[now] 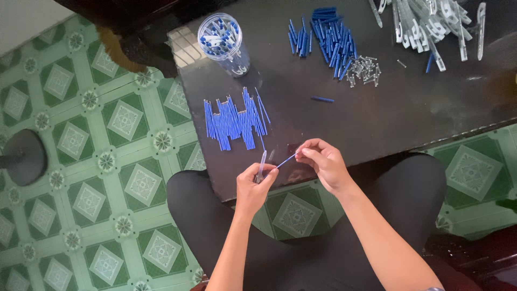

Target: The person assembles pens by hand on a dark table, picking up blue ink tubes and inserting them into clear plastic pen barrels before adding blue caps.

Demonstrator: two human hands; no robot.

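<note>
My left hand (252,186) grips a clear plastic pen barrel (262,163), held nearly upright over the front edge of the dark table (377,113). My right hand (323,161) pinches a thin blue ink refill (286,159) by one end; its other end points down-left at the barrel, touching or almost touching my left fingers. Just beyond my hands, a row of blue refills (232,119) lies on the table.
A clear jar (223,40) holding finished pens stands at the table's far left. Short blue caps (326,37), small metal springs (363,70) and a heap of clear barrels (425,21) lie further back. Green patterned floor tiles (97,178) surround the table; a round black base (24,156) stands at left.
</note>
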